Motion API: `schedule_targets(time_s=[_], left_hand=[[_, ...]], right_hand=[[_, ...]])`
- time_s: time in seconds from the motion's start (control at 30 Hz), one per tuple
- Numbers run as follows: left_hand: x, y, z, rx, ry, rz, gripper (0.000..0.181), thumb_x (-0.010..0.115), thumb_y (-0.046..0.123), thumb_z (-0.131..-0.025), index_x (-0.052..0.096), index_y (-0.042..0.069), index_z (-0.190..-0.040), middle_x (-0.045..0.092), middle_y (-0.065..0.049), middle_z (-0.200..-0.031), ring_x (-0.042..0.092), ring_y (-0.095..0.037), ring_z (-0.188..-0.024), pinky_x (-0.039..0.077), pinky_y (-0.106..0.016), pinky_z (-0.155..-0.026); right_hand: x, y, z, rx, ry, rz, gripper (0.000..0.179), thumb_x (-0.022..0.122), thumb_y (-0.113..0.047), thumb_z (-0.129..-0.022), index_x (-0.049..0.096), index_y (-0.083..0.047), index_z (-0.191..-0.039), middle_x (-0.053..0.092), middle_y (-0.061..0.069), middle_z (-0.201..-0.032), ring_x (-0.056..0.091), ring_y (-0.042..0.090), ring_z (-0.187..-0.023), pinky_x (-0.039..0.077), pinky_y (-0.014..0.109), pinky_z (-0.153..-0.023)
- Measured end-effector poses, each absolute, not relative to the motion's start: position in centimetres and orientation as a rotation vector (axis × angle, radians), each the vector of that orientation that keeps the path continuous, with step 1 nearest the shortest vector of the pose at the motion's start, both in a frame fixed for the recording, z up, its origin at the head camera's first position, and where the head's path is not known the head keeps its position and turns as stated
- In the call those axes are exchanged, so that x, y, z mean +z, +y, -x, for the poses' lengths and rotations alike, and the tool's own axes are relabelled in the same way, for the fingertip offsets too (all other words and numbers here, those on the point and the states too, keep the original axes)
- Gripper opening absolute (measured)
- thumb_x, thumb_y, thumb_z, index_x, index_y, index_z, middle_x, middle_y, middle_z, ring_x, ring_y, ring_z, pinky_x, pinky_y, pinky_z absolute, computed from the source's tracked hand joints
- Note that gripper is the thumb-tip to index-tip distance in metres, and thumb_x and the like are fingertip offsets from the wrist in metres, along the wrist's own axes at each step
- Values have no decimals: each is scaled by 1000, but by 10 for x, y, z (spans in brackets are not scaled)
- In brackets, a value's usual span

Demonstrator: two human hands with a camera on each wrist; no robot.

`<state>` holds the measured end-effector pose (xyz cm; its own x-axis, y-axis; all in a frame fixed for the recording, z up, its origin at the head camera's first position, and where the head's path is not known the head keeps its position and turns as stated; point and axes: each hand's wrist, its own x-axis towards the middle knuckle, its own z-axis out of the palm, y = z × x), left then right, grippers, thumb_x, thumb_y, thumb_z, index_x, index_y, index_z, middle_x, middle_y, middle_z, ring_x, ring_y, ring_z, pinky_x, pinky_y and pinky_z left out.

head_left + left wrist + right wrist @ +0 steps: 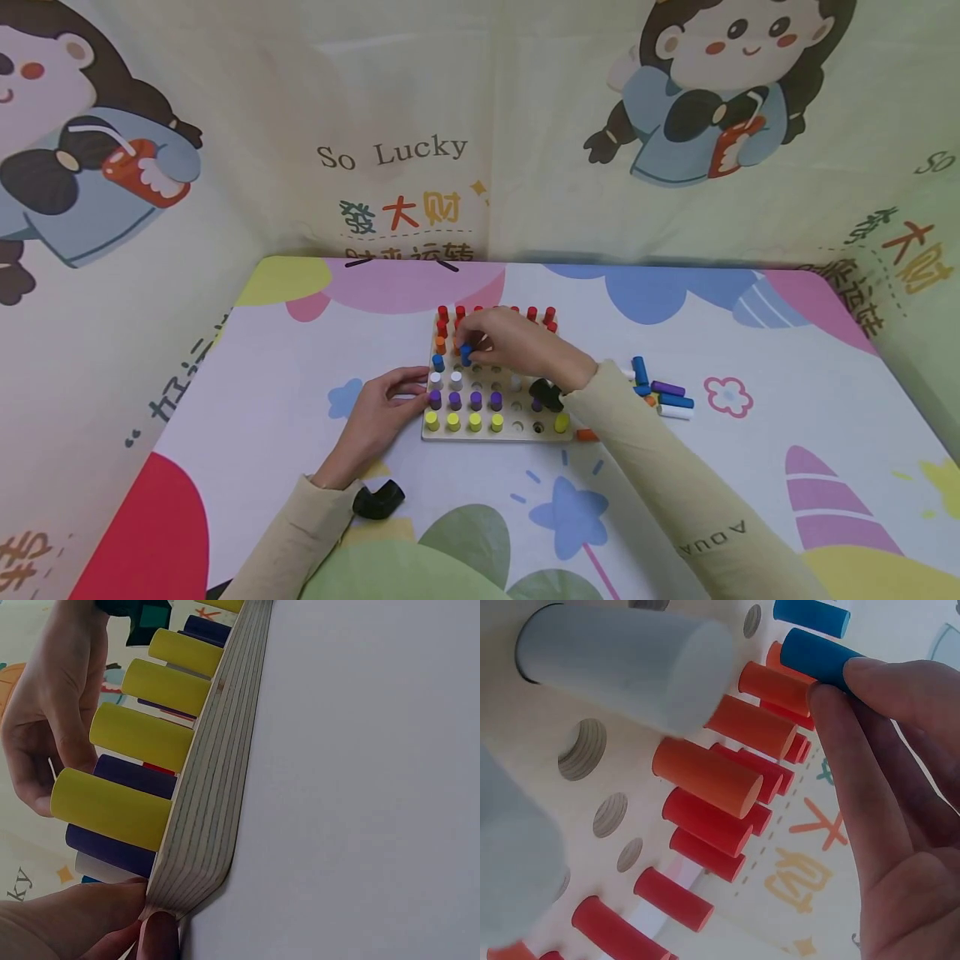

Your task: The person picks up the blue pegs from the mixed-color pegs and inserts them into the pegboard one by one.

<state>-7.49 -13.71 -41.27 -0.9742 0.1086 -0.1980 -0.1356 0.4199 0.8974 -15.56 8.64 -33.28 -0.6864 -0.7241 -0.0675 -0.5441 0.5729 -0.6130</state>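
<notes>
A wooden pegboard (pixel 480 437) lies on the table with rows of coloured pegs. My right hand (pixel 513 342) is over its left half, pinching a blue peg (pixel 816 656) between thumb and fingertips. In the right wrist view that peg is close to another blue peg (pixel 812 616) standing in the board, with orange pegs (pixel 709 776) behind. My left hand (pixel 381 421) holds the board's near left corner, its thumb and a fingertip at the layered edge (pixel 206 802) in the left wrist view. Yellow pegs (pixel 112 808) and purple pegs (pixel 112 850) stand beside it.
Loose blue, purple and white pegs (pixel 675 412) lie on the table right of the board, partly behind the right sleeve. An orange peg (pixel 587 435) lies by the board's near right corner. Red pegs (pixel 550 314) fill the far rows. A printed curtain (pixel 532 208) rises behind the table.
</notes>
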Motion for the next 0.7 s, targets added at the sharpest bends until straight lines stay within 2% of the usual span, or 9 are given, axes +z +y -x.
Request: schedule_targets(time_s=[0.7], left_hand=[[-413, -138, 76, 1584, 2443, 13, 43, 69, 18, -95, 59, 11, -135, 65, -6, -124, 63, -19, -108, 55, -32, -92]], right_hand=[[-336, 76, 161, -747, 2515, 1065, 14, 74, -6, -88, 69, -7, -101, 68, 0, -97, 64, 13, -89, 55, 25, -89]])
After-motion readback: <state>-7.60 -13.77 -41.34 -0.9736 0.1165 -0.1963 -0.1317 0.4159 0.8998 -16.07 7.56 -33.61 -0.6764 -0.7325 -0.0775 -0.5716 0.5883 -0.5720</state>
